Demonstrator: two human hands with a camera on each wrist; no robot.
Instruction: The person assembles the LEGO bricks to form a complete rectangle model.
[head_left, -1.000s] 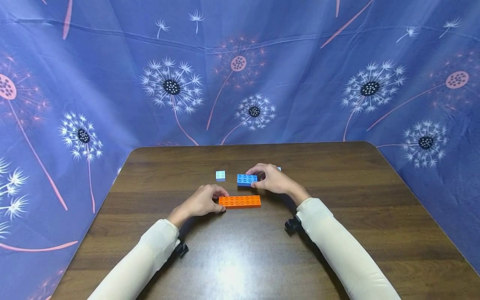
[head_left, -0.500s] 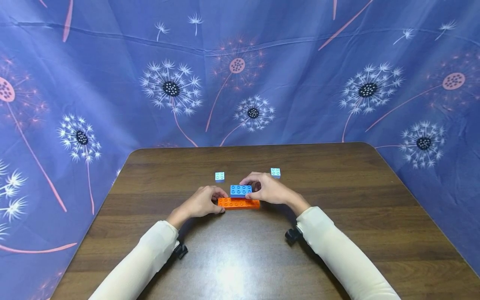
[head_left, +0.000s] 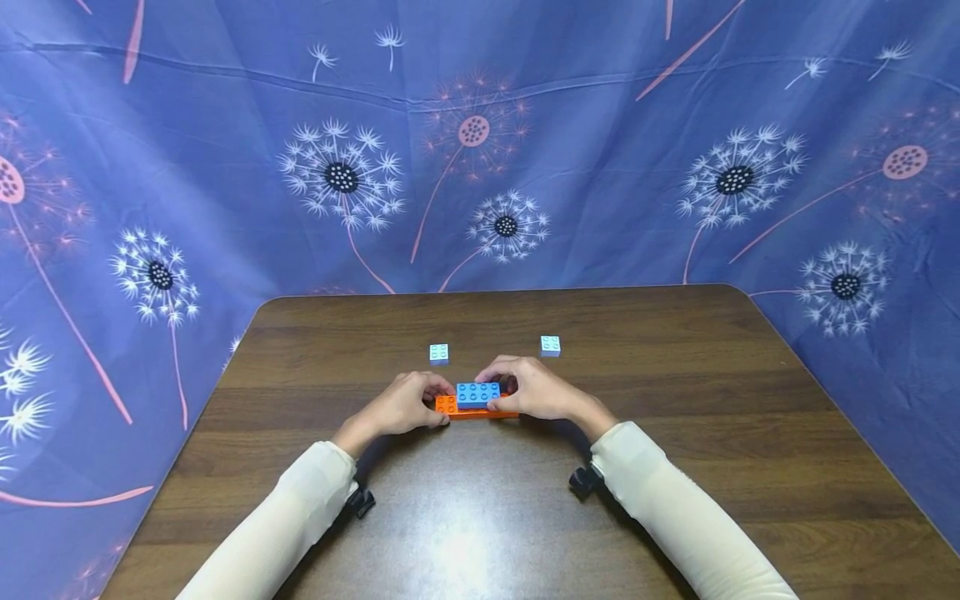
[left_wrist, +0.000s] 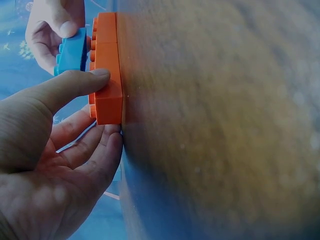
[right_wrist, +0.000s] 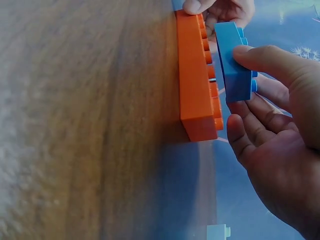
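Two orange toy bricks [head_left: 446, 406] lie end to end on the table as one long studded bar, with a seam visible in the left wrist view. My left hand [head_left: 403, 402] grips the bar's left end, thumb on the near side. Over the middle of the bar, my right hand [head_left: 542, 390] pinches a blue 2x4 toy brick [head_left: 477, 393] by its right end. Both wrist views show a narrow gap between the blue brick [right_wrist: 232, 65] and the orange studs. In the head view it covers the middle studs.
Two small pale-blue 2x2 bricks sit farther back on the brown wooden table [head_left: 337, 333], one on the left [head_left: 438, 353] and one on the right [head_left: 551, 346]. A blue dandelion-print cloth [head_left: 600, 167] hangs behind the table's far edge.
My right hand has brought the blue brick nearer and slightly left, from behind the orange bar to over its middle. The right pale-blue brick has come into full view. My left hand stays put.
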